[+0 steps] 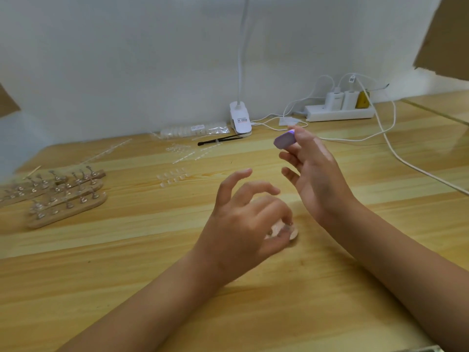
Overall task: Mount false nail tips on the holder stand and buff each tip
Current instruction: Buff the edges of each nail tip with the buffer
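My left hand (243, 219) is over a small wooden holder stand (291, 233) at the table's middle, and its thumb and forefinger pinch something at the stand's right end; the hand hides most of the stand. Above and to the right, my right hand (314, 171) holds a purple buffer block (284, 140) between thumb and fingers, lifted off the table. Loose clear nail tips (172, 177) lie behind my left hand. Several more wooden holder stands (66, 196) with mounted tips lie at the left.
A white clip lamp (240, 120) stands at the back wall, with a black brush (219, 140) and bags of nail tips (193, 130) beside it. A power strip (340, 113) with chargers sits at the back right; its white cables (396, 151) cross the table.
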`<state>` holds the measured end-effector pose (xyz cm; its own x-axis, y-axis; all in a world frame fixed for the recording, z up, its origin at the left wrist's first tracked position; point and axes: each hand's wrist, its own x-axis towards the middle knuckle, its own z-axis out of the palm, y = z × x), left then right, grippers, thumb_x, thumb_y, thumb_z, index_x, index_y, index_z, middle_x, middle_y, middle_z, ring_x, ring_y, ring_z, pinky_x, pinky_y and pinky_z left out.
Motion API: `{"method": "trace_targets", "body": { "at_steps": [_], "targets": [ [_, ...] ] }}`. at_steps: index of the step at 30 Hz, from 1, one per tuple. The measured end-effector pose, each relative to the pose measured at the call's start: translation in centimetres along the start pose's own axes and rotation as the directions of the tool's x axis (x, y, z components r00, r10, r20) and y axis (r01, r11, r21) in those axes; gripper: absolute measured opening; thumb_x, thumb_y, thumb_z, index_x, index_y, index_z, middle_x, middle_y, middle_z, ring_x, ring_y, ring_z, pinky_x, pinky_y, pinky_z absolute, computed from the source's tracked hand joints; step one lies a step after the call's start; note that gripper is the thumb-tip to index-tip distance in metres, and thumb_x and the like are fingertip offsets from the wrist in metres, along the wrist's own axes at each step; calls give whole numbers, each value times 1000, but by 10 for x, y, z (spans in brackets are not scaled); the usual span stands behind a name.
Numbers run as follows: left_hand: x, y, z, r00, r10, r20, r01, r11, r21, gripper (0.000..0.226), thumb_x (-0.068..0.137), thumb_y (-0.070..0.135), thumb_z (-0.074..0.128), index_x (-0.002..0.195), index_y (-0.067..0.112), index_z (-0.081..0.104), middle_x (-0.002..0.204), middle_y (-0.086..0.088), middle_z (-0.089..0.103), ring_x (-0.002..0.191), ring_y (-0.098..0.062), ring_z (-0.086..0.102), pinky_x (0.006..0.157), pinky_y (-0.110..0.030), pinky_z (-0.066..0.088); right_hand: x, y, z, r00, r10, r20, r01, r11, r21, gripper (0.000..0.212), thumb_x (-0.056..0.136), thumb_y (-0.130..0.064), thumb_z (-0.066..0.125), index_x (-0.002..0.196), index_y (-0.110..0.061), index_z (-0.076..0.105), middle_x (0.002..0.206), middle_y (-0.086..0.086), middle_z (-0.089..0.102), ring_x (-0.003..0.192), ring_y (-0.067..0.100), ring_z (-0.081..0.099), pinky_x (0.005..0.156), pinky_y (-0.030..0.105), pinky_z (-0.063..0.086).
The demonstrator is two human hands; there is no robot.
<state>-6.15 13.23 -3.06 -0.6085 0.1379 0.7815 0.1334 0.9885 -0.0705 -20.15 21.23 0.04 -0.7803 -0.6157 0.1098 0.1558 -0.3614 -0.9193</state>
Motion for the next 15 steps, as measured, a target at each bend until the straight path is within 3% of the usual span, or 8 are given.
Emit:
{"method": "trace_targets", "body": {
  "at_steps": [1,3,6,8,10,12,15],
  "targets": [
    [0,0,-2,992,-123,-1,121,977,-176,9,87,27,68,82,19,68,86,12,69,102,-12,65,108,-40,38,2,0,-1,999,47,0,-47,998,36,24,97,-42,54,111,-25,63,99,-6,66,87,7,57,78,26,45],
    [0,-3,-10,928,-361,95,364,816,-449,10,84,27,71,88,27,62,86,15,65,95,-8,64,96,-25,45,4,0,-2,991,131,11,-132,986,98,21,97,-41,54,103,-24,64,98,-3,67,88,10,58,77,24,47],
    [0,-11,-18,785,-558,267,592,554,-585,13,85,28,75,85,31,63,85,14,67,89,-8,66,84,-17,49,5,0,-2,980,195,50,-201,952,230,17,95,-27,59,110,-22,65,101,2,65,89,12,60,71,19,52],
    [1,-17,-21,691,-635,345,655,347,-672,8,82,33,76,84,33,68,83,8,71,86,-8,69,82,-20,53,6,0,-4,979,191,71,-204,935,290,20,93,-19,63,112,-20,68,105,5,65,90,14,62,71,17,54],
    [2,-21,-23,630,-677,381,656,202,-727,8,77,38,75,84,34,72,82,6,73,85,-6,71,78,-15,51,6,-1,-5,980,169,103,-193,930,313,22,87,-17,67,109,-16,72,108,7,67,93,16,65,73,17,55],
    [2,-24,-24,604,-692,395,654,146,-743,14,79,41,79,87,31,73,86,4,75,90,-6,70,81,-12,50,5,-1,-5,978,140,153,-182,932,313,25,81,-17,71,106,-13,74,107,8,68,97,18,67,76,18,55],
    [4,-25,-25,591,-697,405,632,87,-770,27,79,51,68,88,28,76,92,1,75,100,-12,69,95,-23,50,3,2,-3,964,88,250,-155,953,261,25,80,-16,71,105,-13,73,104,7,70,99,18,68,81,18,53]
  ]
}}
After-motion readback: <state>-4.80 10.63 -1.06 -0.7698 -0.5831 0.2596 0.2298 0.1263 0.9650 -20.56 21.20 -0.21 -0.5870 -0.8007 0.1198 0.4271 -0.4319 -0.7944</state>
